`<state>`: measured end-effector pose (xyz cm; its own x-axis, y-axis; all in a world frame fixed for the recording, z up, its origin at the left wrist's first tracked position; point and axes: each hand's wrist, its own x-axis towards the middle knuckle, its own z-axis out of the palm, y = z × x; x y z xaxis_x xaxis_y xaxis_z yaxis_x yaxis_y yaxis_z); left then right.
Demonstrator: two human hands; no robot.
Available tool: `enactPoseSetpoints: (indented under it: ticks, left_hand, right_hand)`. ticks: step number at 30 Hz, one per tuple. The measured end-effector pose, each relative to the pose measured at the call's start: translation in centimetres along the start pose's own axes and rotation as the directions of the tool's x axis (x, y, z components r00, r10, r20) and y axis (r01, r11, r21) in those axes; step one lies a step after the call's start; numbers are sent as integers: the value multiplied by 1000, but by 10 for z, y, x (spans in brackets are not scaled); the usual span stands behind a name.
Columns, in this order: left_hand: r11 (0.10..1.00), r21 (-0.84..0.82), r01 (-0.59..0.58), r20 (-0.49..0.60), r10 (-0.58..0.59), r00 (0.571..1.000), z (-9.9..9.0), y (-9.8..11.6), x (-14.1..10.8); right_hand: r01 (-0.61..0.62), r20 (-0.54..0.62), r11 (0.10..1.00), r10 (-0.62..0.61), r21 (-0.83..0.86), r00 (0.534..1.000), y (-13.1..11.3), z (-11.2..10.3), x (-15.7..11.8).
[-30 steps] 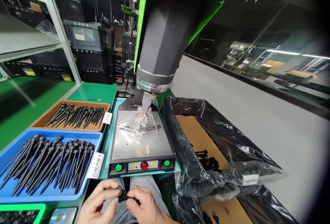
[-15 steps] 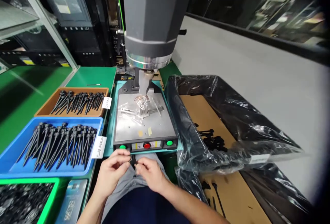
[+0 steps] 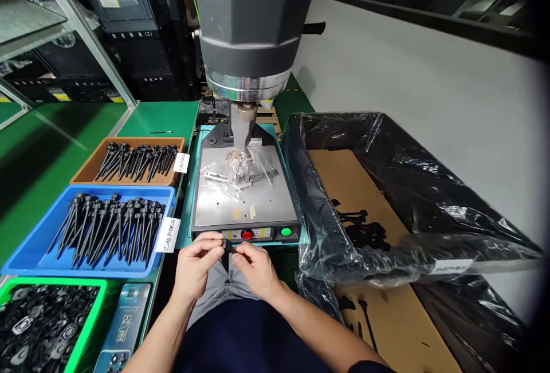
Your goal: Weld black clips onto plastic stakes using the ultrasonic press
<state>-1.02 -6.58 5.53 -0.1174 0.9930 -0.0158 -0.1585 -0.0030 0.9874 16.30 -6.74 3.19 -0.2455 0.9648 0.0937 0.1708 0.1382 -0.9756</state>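
Observation:
A small black plastic part (image 3: 227, 244) is held just in front of the machine's button panel, above my lap. My left hand (image 3: 196, 264) pinches it between thumb and fingers from the left. From the right, the closed fingertips of my right hand (image 3: 256, 270) grip its other side. The fingers hide much of the part, so its full shape cannot be made out. Beyond the hands lies the machine's metal base plate (image 3: 215, 207), carrying a small fixture (image 3: 240, 169) wrapped in clear film. A grey metal tool head (image 3: 243, 126) points down over that fixture.
On the left stand a brown bin (image 3: 81, 173) and a blue bin (image 3: 34, 258), both with long-stemmed black parts. A green bin (image 3: 92, 321) of small black pieces and a blue box (image 3: 129, 310) sit nearer. At right are black-lined cartons (image 3: 344, 167) with black parts.
Both hands have stayed together on the small black part, which now shows more clearly between the fingertips. My view has shifted slightly, and the left green button is now hidden behind my left hand.

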Motion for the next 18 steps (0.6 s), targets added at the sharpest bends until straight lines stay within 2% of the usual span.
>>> enactPoseSetpoints:
  ticks: [3, 5, 7, 10, 13, 15, 18]
  left_hand:
    - [999, -54, -3, -17, 3, 1000, 2, -3, 1]
    - [997, -82, 14, -7, -15, 1000, 2, -3, 1]
    - [994, -102, 39, 6, -39, 999, 2, -2, 1]
    - [994, -99, 53, -1, -53, 999, 3, -2, 2]
    - [995, -84, 46, -21, -48, 999, 4, -6, 2]
    - [996, -79, 37, -31, -40, 999, 4, -9, 3]
    - [997, -68, 38, -15, -39, 999, 3, -10, 4]
  right_hand:
    - [-185, 163, 955, 150, 232, 975, 5, 0, 3]
    - [-264, 246, 917, 193, 298, 950, 7, -1, 4]
    - [-241, 239, 933, 178, 268, 955, 8, -3, 5]
    - [-97, 144, 987, 79, 128, 986, 6, -6, 7]
    - [49, 24, 999, -49, -14, 999, 4, -6, 7]
    - [65, 4, 997, -65, -38, 998, 5, -6, 7]
    - [-17, 53, 1000, 16, 22, 998, 7, -5, 6]
